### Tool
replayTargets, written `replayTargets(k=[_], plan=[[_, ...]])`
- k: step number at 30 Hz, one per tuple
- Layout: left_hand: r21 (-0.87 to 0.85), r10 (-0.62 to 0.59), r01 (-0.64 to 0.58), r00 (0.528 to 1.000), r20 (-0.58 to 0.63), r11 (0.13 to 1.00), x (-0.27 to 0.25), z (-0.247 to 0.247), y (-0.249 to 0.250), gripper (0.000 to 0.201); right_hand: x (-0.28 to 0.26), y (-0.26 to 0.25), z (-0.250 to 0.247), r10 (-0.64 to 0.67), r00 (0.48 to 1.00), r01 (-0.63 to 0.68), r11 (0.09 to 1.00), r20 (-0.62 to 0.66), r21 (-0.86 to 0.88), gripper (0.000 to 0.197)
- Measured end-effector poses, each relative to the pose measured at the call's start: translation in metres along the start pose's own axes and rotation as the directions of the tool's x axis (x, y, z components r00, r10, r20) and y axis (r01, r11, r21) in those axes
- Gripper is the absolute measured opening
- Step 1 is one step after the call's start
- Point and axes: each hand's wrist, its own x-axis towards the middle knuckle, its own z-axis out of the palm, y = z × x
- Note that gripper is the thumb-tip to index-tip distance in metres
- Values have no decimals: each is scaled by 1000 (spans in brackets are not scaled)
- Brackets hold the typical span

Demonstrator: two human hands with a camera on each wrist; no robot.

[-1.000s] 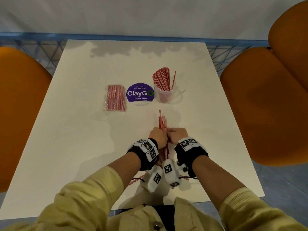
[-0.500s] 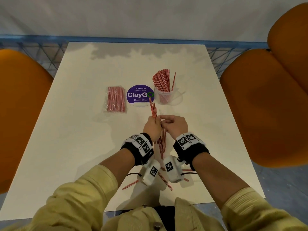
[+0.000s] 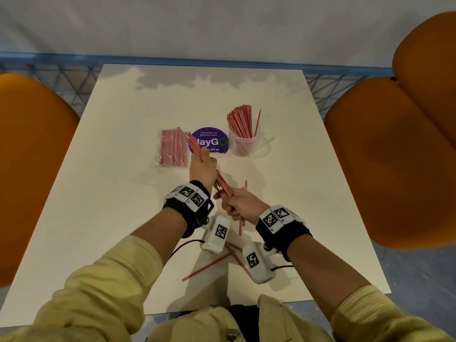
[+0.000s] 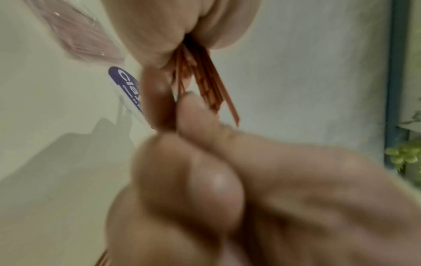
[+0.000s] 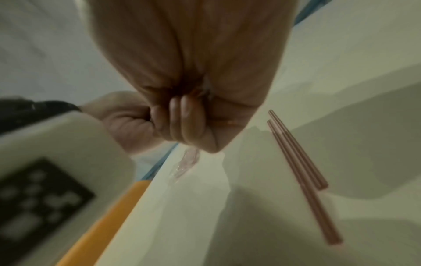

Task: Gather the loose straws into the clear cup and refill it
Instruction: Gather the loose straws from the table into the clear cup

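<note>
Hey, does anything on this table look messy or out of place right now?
Yes: several loose straws lie scattered at crossed angles on the table near its front edge, beneath the wrists, outside the clear cup.

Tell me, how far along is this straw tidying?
Partly done. The cup already stands full of straws. In hand: the left hand grips a bunch, and the right hand holds its lower end. Left: loose straws on the table near the wrists, and the sealed pack, not yet opened.
</note>
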Motion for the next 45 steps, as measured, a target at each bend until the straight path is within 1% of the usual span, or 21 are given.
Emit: replayTargets(k=[2, 4, 6, 8, 10, 12, 14, 16, 19, 24, 27, 29, 30, 32, 33, 35, 37, 39, 41, 43, 45], plan=[[-57, 0, -2, 999, -37, 998, 6, -7, 5, 27, -2, 0, -1, -19, 1000, 16, 985, -15, -174, 27], [-102, -10, 3, 997, -70, 995, 11, -15, 14, 28, -5, 5, -6, -76, 996, 52, 917, -45, -396, 30], [-166, -22, 7, 996, -88, 986, 14, -22, 24, 28, -7, 12, -15, -157, 976, 57, 851, -149, -521, 28], [-205, -23, 6, 996, -81, 979, 13, -27, 29, 28, -7, 15, -22, -197, 933, 23, 869, -302, -494, 26], [-178, -23, 22, 1000, -7, 984, 7, -29, 27, 24, -5, 10, -23, -203, 894, 11, 901, -399, -434, 27], [-75, -8, 18, 992, 129, 997, -5, -25, 18, 19, -1, -1, -18, -228, 873, 39, 914, -432, -404, 30], [29, -5, -3, 963, 271, 1000, -19, -17, 9, 20, 3, -14, -8, -272, 857, 87, 913, -438, -399, 32], [92, 17, -53, 936, 351, 994, -31, -10, 3, 24, 7, -23, -1, -306, 851, 105, 896, -427, -432, 33], [148, 59, -120, 930, 362, 982, -36, -7, 0, 29, 9, -26, 3, -290, 864, 72, 881, -412, -468, 34], [172, 49, -103, 954, 296, 980, -29, -9, 3, 27, 6, -20, 9, -328, 880, 110, 844, -342, -526, 36], [156, 48, -94, 959, 278, 983, -25, -9, 9, 29, 7, -19, 10, -344, 869, 153, 871, -357, -466, 30], [92, 60, -84, 968, 242, 992, -22, -10, 14, 29, 9, -15, 9, -300, 862, 138, 915, -409, -379, 34], [59, 72, -87, 973, 220, 994, -21, -11, 17, 28, 10, -13, 8, -242, 865, 115, 948, -439, -295, 37], [29, 106, -113, 979, 176, 993, -18, -13, 21, 30, 13, -8, 6, -54, 888, 44, 999, -457, -33, 46], [28, 123, -129, 979, 162, 991, -17, -13, 23, 32, 13, -8, 7, 53, 902, 5, 991, -429, 132, 51], [-1, 144, -146, 976, 161, 989, -19, -12, 25, 32, 12, -12, 9, 199, 933, -48, 895, -300, 444, 57], [-20, 138, -137, 971, 197, 990, -24, -11, 25, 32, 9, -20, 12, 200, 963, -52, 795, -179, 605, 61], [42, 110, -122, 968, 228, 992, -28, -9, 22, 33, 6, -29, 14, 125, 985, -27, 792, -119, 610, 55], [82, 72, -94, 970, 233, 992, -29, -10, 19, 34, 3, -35, 15, 50, 993, 8, 866, -103, 500, 42], [46, 23, -35, 971, 239, 998, -29, -11, 20, 34, 2, -36, 14, 15, 994, 27, 929, -108, 370, 32], [-15, -24, 28, 969, 247, 999, -30, -13, 23, 33, 3, -35, 13, -32, 987, 69, 969, -158, 235, 19]])
